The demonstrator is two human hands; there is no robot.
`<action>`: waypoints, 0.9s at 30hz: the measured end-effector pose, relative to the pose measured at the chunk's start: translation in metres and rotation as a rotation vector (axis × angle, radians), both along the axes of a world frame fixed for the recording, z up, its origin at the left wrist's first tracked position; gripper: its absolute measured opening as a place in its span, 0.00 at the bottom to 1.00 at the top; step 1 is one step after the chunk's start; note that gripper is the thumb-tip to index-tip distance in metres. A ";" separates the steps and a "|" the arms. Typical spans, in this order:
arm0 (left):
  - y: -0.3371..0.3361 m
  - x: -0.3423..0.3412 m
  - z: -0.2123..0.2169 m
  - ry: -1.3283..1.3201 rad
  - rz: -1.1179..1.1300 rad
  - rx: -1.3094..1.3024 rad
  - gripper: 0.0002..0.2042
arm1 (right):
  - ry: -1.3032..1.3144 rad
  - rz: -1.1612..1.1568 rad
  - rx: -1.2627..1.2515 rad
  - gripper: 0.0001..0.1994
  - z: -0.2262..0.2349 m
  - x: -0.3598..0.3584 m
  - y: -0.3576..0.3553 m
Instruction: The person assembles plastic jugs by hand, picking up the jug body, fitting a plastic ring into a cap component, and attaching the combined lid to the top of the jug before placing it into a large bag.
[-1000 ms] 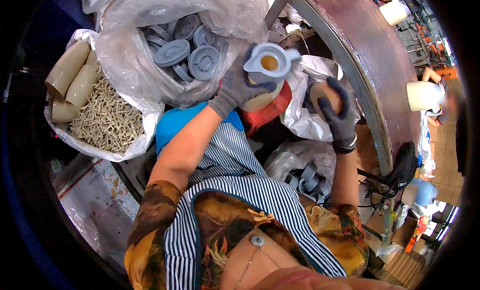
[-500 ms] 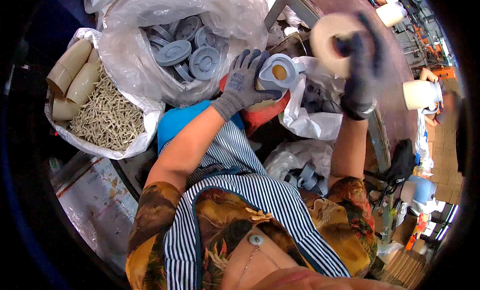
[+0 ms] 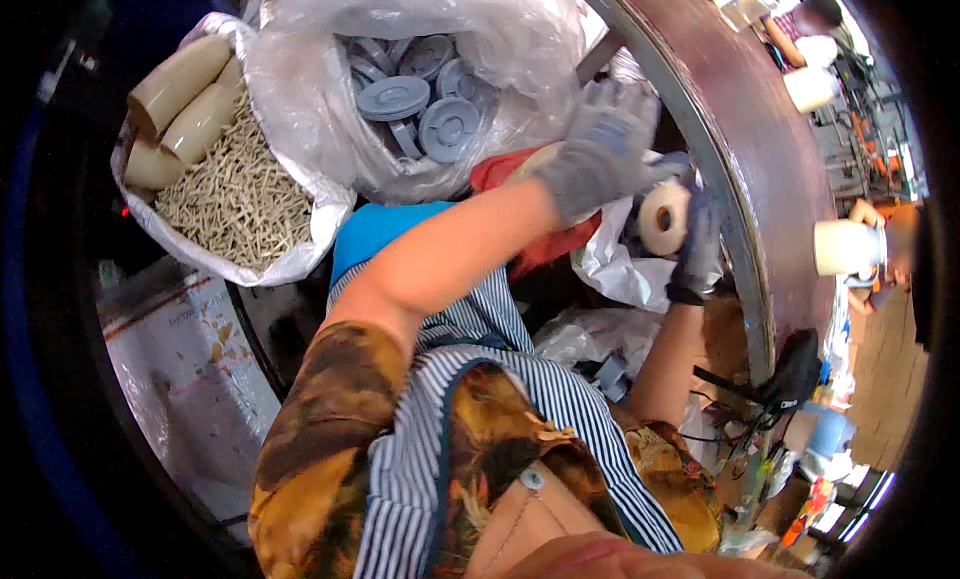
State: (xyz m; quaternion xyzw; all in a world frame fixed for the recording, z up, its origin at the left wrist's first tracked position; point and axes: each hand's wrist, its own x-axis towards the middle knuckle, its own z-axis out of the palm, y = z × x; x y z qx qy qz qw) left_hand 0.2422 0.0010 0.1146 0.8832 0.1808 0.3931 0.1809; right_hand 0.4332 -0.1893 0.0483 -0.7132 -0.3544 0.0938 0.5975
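My left hand (image 3: 600, 149), in a grey glove and blurred, is raised over a red container (image 3: 545, 244) beside a clear plastic bag of grey round caps (image 3: 420, 114). Its back faces me with the fingers pointing up, and I cannot see whether it holds anything. My right hand (image 3: 700, 254), in a dark glove, grips a cream roll (image 3: 663, 217) just to the right of the left hand, against the curved edge of a brown round table (image 3: 750, 189).
At the left, a white bag holds thin cream sticks (image 3: 235, 194) and cardboard tubes (image 3: 180, 84). A blue tub (image 3: 375, 234) sits below the caps bag. White rolls (image 3: 845, 247) stand on the table. Another person (image 3: 890, 229) works at the far right. Crumpled plastic bags (image 3: 615, 269) lie by my lap.
My right hand has come down from high over the table, bringing the cream roll to the table edge. My left hand has shifted right and up, and the grey cap it held is out of sight.
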 end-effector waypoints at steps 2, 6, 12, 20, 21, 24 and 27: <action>-0.009 0.029 -0.012 0.456 0.080 0.112 0.40 | -0.443 -0.020 -0.182 0.20 -0.083 0.014 0.001; 0.027 -0.025 -0.007 0.667 -0.114 -0.141 0.29 | -0.343 0.109 -0.450 0.32 -0.104 -0.072 0.041; 0.057 -0.299 -0.034 -0.090 0.389 -0.427 0.23 | -0.892 0.275 -0.915 0.26 -0.074 -0.115 0.105; -0.021 -0.445 -0.113 -1.075 0.822 -1.051 0.17 | -0.901 0.812 -0.332 0.19 -0.082 -0.212 0.382; -0.026 -0.462 -0.135 -1.177 0.641 -1.129 0.18 | -0.912 0.883 -0.504 0.20 -0.111 -0.211 0.409; -0.039 -0.437 -0.120 -1.187 0.736 -1.117 0.17 | -1.002 1.037 -0.780 0.29 -0.146 -0.225 0.441; -0.034 -0.424 -0.107 -0.403 0.954 -0.686 0.16 | -0.896 1.021 -0.884 0.32 -0.149 -0.206 0.436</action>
